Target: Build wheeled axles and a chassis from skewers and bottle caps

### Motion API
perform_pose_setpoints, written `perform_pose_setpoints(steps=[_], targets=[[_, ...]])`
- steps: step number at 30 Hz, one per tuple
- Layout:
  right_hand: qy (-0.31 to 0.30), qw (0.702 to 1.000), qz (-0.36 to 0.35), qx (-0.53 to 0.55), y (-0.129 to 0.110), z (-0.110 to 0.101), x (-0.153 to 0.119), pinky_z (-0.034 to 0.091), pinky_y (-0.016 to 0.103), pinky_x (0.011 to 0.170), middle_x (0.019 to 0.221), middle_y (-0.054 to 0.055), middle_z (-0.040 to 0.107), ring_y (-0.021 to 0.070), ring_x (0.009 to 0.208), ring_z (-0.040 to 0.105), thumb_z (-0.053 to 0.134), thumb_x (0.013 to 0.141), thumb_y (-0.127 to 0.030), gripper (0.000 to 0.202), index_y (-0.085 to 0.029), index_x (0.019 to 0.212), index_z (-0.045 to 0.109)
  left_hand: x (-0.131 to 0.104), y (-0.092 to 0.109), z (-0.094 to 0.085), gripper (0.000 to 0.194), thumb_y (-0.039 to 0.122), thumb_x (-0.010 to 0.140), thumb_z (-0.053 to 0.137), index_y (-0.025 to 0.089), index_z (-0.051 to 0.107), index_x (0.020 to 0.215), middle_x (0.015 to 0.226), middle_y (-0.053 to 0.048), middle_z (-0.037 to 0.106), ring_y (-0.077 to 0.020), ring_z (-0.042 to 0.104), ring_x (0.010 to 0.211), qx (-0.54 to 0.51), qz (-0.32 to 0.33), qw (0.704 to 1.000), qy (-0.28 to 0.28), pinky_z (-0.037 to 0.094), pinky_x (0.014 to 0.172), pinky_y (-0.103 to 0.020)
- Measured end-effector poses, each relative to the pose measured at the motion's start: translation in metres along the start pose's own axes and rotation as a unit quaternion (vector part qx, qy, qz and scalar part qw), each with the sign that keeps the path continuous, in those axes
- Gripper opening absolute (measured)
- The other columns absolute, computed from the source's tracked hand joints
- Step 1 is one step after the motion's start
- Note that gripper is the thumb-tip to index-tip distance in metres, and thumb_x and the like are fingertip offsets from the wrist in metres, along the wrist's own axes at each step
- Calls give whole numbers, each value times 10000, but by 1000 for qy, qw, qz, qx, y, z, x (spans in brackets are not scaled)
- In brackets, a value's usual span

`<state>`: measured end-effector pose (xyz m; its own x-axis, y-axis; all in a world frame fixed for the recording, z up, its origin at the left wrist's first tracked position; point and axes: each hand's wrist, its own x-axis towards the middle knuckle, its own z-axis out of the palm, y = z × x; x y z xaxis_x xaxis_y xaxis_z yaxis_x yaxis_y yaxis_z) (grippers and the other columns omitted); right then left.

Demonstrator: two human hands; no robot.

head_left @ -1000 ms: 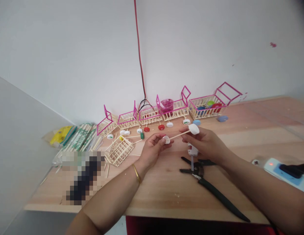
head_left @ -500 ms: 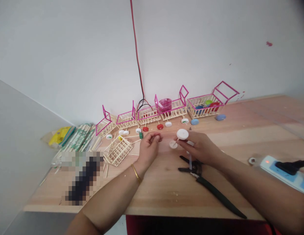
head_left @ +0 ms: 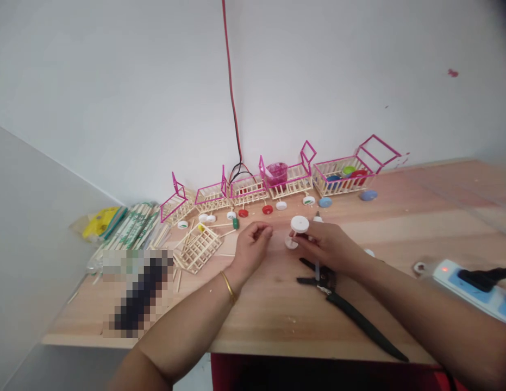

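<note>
My right hand [head_left: 328,247] is closed on a thin stick with a white bottle cap [head_left: 299,224] at its upper end and a second white cap [head_left: 291,243] at its lower end. To its left, apart from the caps, my left hand [head_left: 255,244] has its fingers curled together; whatever is in them, if anything, is hidden. Beneath my right hand lie dark-handled cutters [head_left: 358,320], jaws pointing left. A slim pale thing with a dark tip [head_left: 318,217] is partly hidden behind that hand. Left of my left hand rests an unpainted stick basket [head_left: 199,247] with a green cap [head_left: 235,223] beside it.
Along the wall stand several stick carts with pink rims and bottle-cap wheels, including one cart [head_left: 342,176] holding coloured caps. A pink-stained cup [head_left: 276,176] is among them. Bundled sticks [head_left: 134,231] lie at left; a power strip [head_left: 473,288] lies at right.
The white caps on the stick have turned more upright, the upper one shifting slightly left. My left hand has moved slightly right, its fingers still curled.
</note>
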<state>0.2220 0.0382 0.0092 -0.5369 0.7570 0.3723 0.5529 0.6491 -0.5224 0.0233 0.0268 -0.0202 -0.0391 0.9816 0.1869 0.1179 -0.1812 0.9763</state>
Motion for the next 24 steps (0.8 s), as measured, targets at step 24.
perform_pose_setpoints(steps=[24], targets=[[66,994,38,82,-6,-2,-4,457,288,697,819,42,698,181,761,637,534,874,-328,177,-204,812,642,-10,14,2,232,320,804,630,198,659,999,923,-64,668,-177,610,833,151,95,972,-150,474,750,-277]])
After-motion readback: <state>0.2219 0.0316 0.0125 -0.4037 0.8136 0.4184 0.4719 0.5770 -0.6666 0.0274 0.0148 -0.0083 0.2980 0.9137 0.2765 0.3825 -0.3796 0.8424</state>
